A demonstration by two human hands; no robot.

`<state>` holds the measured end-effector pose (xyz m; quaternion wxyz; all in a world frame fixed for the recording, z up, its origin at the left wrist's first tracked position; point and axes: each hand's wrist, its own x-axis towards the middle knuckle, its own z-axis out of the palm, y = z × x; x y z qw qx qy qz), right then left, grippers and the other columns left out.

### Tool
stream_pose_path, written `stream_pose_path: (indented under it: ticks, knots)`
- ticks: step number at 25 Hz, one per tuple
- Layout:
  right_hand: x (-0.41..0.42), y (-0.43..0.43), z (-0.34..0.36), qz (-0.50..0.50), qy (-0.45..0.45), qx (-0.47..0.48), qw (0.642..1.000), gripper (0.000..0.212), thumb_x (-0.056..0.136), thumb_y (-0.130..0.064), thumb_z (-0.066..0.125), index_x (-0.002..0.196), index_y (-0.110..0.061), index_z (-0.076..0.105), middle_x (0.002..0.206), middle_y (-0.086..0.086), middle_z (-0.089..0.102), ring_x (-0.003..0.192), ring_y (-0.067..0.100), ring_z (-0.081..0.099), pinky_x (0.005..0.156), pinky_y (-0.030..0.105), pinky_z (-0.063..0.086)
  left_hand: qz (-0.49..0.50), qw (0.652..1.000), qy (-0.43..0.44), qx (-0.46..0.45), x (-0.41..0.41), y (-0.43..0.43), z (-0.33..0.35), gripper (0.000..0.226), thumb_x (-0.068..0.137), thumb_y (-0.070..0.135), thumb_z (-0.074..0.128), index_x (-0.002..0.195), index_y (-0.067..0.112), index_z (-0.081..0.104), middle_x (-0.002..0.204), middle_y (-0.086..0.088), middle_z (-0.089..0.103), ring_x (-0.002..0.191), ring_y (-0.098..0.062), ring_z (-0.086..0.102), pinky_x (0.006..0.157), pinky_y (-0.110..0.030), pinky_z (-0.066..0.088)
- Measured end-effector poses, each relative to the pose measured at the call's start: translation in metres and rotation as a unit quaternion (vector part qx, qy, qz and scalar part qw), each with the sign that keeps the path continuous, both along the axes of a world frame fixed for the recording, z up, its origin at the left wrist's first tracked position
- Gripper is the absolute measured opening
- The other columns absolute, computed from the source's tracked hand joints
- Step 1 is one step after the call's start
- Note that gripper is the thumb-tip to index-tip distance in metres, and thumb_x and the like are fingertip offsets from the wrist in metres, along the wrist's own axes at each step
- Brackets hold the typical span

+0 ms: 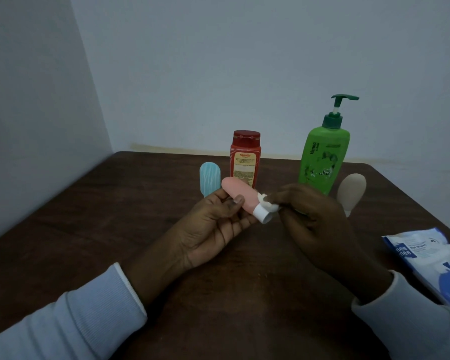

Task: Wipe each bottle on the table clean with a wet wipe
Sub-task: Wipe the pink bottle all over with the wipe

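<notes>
On the brown table (89,229) stand the green pump bottle (322,157) & the red bottle (244,157), with the wet wipes pack (426,263) at your right. Your left hand (213,229) has thumb & fingers curled round the pink bottle (242,193), held above the table centre. Its long axis goes far-left to near-right, white cap (263,215) toward your right hand (317,224). That hand pinches the small wet wipe (266,201) vs. the neck.

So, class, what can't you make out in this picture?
Head view.
Hidden: most of the wet wipe, inside the right hand; lower corner of the green pump bottle, behind that hand; underside of the pink bottle, against the left hand.
Cut off: wipes pack, by the right edge.
Too small: label print on the red bottle.
</notes>
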<state>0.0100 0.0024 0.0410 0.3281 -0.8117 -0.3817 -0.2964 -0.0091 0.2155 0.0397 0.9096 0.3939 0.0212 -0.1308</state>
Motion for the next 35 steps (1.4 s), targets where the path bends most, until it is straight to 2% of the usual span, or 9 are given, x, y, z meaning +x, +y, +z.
stream_pose_path:
  ticks: [3, 7, 10, 14, 18, 21, 26, 31, 35]
  knots:
    - [0.002, 0.0, 0.001, -0.011, 0.041, 0.014, 0.999, 0.025, 0.087, -0.001, 0.061, 0.102, -0.02, 0.069, 0.1, -0.011, 0.066, 0.092, 0.003, 0.062, 0.078, 0.008, 0.045, 0.004, 1.0, 0.001, 0.01, 0.0, 0.001, -0.001, 0.052, 0.084, -0.006, 0.059, 0.133, 0.009, 0.06, 0.126, -0.02, 0.072, 0.12, -0.036, 0.068, 0.091, -0.047, 0.061]
    - [0.0, 0.001, 0.0, -0.015, 0.078, 0.038, 0.996, 0.036, 0.086, 0.001, 0.067, 0.105, -0.03, 0.065, 0.092, -0.02, 0.064, 0.089, 0.0, 0.063, 0.071, 0.011, 0.046, 0.01, 1.0, -0.003, -0.019, 0.003, 0.0, 0.0, 0.057, 0.081, -0.009, 0.058, 0.132, 0.016, 0.061, 0.138, -0.022, 0.064, 0.122, -0.04, 0.066, 0.087, -0.048, 0.063]
    - [-0.006, 0.005, 0.002, 0.022, 0.072, 0.039, 0.996, 0.03, 0.088, -0.006, 0.069, 0.114, -0.02, 0.066, 0.109, -0.013, 0.065, 0.1, 0.0, 0.061, 0.079, 0.016, 0.049, 0.03, 0.998, -0.003, -0.055, 0.004, 0.001, 0.003, 0.064, 0.079, -0.013, 0.056, 0.131, 0.025, 0.059, 0.138, -0.021, 0.057, 0.126, -0.042, 0.06, 0.087, -0.05, 0.062]
    - [-0.006, 0.005, 0.002, 0.014, 0.004, -0.019, 1.0, 0.04, 0.088, -0.004, 0.067, 0.127, -0.015, 0.064, 0.125, -0.004, 0.06, 0.115, 0.002, 0.055, 0.092, 0.018, 0.047, 0.017, 1.0, -0.009, -0.013, 0.003, 0.002, 0.0, 0.062, 0.077, -0.01, 0.059, 0.126, 0.028, 0.06, 0.122, -0.014, 0.074, 0.117, -0.034, 0.069, 0.083, -0.043, 0.065]
    - [-0.004, 0.003, 0.002, 0.008, -0.062, -0.112, 0.992, 0.039, 0.088, -0.006, 0.061, 0.126, -0.015, 0.065, 0.13, 0.004, 0.06, 0.119, 0.013, 0.053, 0.095, 0.023, 0.046, -0.001, 0.998, 0.011, -0.061, 0.0, 0.002, 0.0, 0.054, 0.084, 0.001, 0.062, 0.136, 0.013, 0.057, 0.123, -0.027, 0.072, 0.113, -0.04, 0.072, 0.088, -0.05, 0.063]
    - [-0.004, 0.005, 0.0, 0.021, -0.071, -0.143, 0.987, 0.037, 0.088, -0.008, 0.062, 0.124, -0.015, 0.067, 0.13, 0.004, 0.061, 0.119, 0.014, 0.054, 0.097, 0.022, 0.045, 0.017, 0.999, 0.012, -0.024, -0.002, -0.001, 0.004, 0.053, 0.081, 0.01, 0.07, 0.133, 0.009, 0.061, 0.122, -0.026, 0.071, 0.106, -0.038, 0.075, 0.082, -0.049, 0.065]
    - [-0.002, 0.008, -0.002, 0.027, 0.077, 0.07, 0.994, 0.03, 0.091, -0.005, 0.063, 0.118, -0.016, 0.071, 0.12, -0.005, 0.069, 0.111, 0.003, 0.062, 0.095, 0.023, 0.051, 0.05, 0.999, 0.004, 0.008, 0.002, 0.002, 0.002, 0.056, 0.078, 0.001, 0.069, 0.133, 0.012, 0.063, 0.126, -0.02, 0.072, 0.113, -0.035, 0.072, 0.083, -0.044, 0.065]
    - [-0.004, 0.016, -0.002, 0.038, 0.344, 0.252, 0.903, 0.027, 0.092, -0.001, 0.06, 0.113, -0.012, 0.072, 0.104, 0.001, 0.076, 0.095, 0.013, 0.071, 0.084, 0.025, 0.058, 0.052, 0.998, -0.028, 0.029, 0.002, -0.001, 0.002, 0.063, 0.076, -0.005, 0.067, 0.135, 0.018, 0.061, 0.134, -0.016, 0.064, 0.122, -0.035, 0.064, 0.086, -0.043, 0.065]
    - [-0.005, 0.019, 0.002, 0.12, 0.573, 0.385, 0.713, 0.023, 0.097, 0.003, 0.045, 0.104, 0.002, 0.067, 0.098, 0.026, 0.072, 0.077, 0.03, 0.072, 0.069, 0.033, 0.061, 0.053, 0.997, -0.048, 0.036, 0.002, 0.0, 0.002, 0.065, 0.077, -0.007, 0.066, 0.136, 0.019, 0.06, 0.134, -0.014, 0.067, 0.124, -0.034, 0.064, 0.087, -0.042, 0.064]
